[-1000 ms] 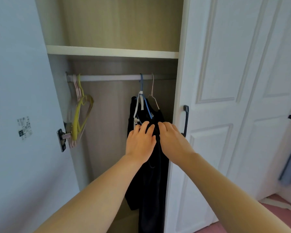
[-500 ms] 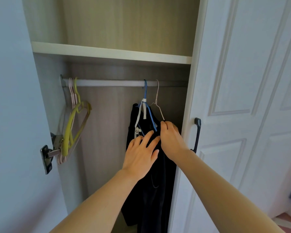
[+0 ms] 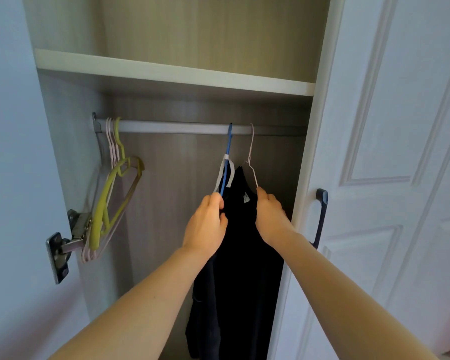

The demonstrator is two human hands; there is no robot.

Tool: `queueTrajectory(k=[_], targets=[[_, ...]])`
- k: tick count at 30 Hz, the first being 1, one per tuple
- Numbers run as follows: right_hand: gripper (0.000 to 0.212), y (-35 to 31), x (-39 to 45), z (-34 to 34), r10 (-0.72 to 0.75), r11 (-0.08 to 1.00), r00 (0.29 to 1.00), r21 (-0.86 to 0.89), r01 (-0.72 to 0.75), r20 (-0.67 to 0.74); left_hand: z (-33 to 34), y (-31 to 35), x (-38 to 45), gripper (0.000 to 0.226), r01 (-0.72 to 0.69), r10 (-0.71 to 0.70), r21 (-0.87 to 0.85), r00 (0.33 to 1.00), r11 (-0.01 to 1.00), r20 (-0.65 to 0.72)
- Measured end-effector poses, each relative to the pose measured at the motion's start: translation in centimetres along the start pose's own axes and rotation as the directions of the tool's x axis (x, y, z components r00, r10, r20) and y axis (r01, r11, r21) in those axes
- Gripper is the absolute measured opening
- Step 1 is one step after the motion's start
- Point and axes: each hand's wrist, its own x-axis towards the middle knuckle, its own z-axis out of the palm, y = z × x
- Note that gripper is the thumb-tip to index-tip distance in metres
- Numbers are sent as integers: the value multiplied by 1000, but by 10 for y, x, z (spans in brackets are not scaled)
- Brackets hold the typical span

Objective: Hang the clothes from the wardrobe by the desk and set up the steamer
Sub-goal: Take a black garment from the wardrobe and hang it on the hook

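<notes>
Reaching into the open wardrobe, the left hand (image 3: 205, 224) pinched the lower arm of the blue hanger (image 3: 227, 162), while the right hand (image 3: 272, 219) gripped the shoulder of the white wire hanger (image 3: 251, 162); the hands were apart. Both hangers hung on the rail (image 3: 172, 127) and carried dark clothes (image 3: 240, 268), which draped down beside the shut right door. Yellow and pink empty hangers (image 3: 112, 193) hung at the rail's left end, under the shelf (image 3: 166, 74).

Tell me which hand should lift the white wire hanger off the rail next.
The right hand: it already pinches the white wire hanger at its shoulder, right under its hook on the rail. The left hand is busy gripping the blue hanger.
</notes>
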Motion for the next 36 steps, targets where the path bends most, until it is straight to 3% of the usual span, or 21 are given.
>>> queueTrajectory(k=[6, 10, 14, 18, 23, 30, 36], targets=[[52, -5, 22, 10, 98, 956, 995, 282, -85, -35, 11, -1, 40, 37, 268, -261, -245, 964, 932, 61], [40, -9, 42, 19, 260, 813, 965, 545, -204, -28, 17, -1, 69, 31, 402, -394, -473, 911, 784, 122], [30, -14, 53, 30, 359, 612, 933, 761, -213, -27, 25, -3, 88, 29, 458, -434, -545, 882, 702, 181], [29, -17, 52, 40, 377, 519, 922, 844, -135, -84, 30, -4, 95, 25, 414, -419, -608, 897, 678, 144], [31, -20, 50, 42, 383, 478, 917, 873, -91, -114, 31, -3, 94, 23, 311, -365, -603, 930, 734, 36], [22, -20, 48, 20, 381, 555, 890, 832, -3, -251, 15, 12, 104, 30, 246, -394, -689, 917, 682, -62], [20, -30, 11, 21, 276, 609, 921, 792, 54, -275, 8, 26, 76, 30, 154, -410, -724, 892, 673, -191]])
